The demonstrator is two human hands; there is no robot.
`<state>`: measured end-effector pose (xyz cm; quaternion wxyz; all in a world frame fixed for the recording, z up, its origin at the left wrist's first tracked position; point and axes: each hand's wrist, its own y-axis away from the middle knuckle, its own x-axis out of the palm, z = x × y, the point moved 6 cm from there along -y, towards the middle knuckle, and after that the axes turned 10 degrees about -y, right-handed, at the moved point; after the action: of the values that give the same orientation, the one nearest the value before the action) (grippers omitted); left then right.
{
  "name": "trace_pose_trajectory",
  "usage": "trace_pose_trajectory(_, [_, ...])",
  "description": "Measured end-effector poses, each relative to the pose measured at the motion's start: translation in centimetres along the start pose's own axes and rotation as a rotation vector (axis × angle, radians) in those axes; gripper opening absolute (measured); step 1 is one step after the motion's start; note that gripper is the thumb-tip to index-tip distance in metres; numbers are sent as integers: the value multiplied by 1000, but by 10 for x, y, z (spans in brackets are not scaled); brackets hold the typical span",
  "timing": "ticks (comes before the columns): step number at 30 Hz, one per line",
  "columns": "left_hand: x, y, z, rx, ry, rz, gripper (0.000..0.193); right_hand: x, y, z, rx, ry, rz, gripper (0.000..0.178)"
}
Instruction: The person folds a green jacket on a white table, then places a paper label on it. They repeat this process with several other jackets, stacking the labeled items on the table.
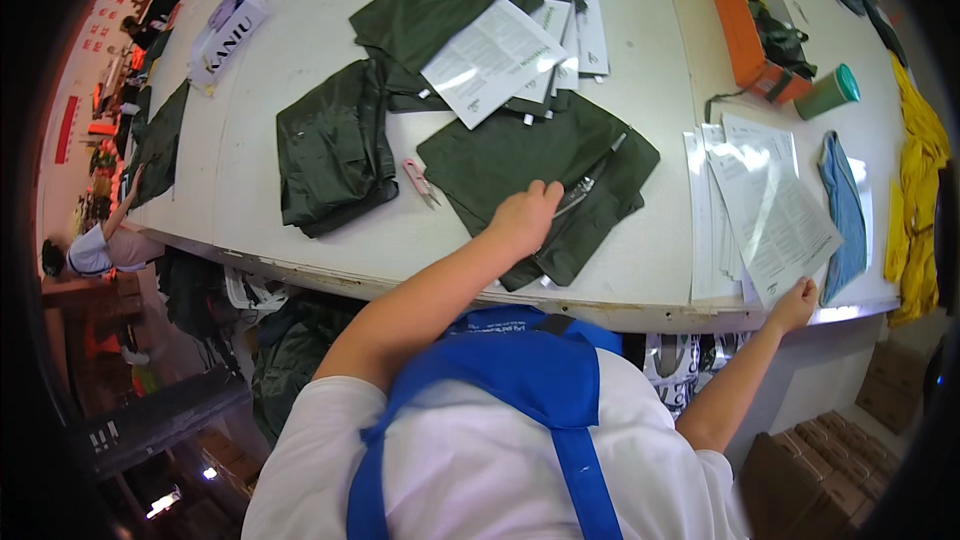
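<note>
My left hand [525, 218] rests on a folded dark green garment [540, 145] at the table's near middle. Its fingers are bent together and appear to pinch the cloth beside a shiny silvery strip [585, 185] on the garment. Off to the right, my right hand [795, 307] grips the lower corner of a printed sheet [775, 215], tilted over a stack of similar papers [705, 240]. Red-handled thread snips [420, 183] lie left of the garment. More green garments [430, 10] with printed sheets [495, 60] on top are piled beyond it.
A folded dark green bundle [335, 150] sits at left, and a white box [228, 35] farther off. At right are an orange box [750, 30], a green-lidded cup [830, 92], blue cloth [842, 215] and yellow cloth [918, 190]. Another person [100, 245] works far left.
</note>
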<state>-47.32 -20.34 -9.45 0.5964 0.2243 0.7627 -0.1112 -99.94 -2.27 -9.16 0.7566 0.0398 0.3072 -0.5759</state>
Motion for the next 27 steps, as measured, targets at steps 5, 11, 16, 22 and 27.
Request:
trace_pose_trajectory(5, [-9,-4,4,-68,86,-13,21,-6,28,46,294,-615,201,19])
trace_pose_trajectory(11, [-30,-5,18,-171,205,-171,11,41,95,118,291,-218,962,17])
trace_pose_trajectory(16, [-49,-5,-2,-75,209,-172,10,62,107,143,257,-270,770,19])
trace_pose_trajectory(22, [-48,9,-52,195,250,-131,8,125,242,159,619,-515,1111,18])
trace_pose_trajectory(27, [-88,42,-72,361,305,-235,8,127,274,167,584,-658,1127,14])
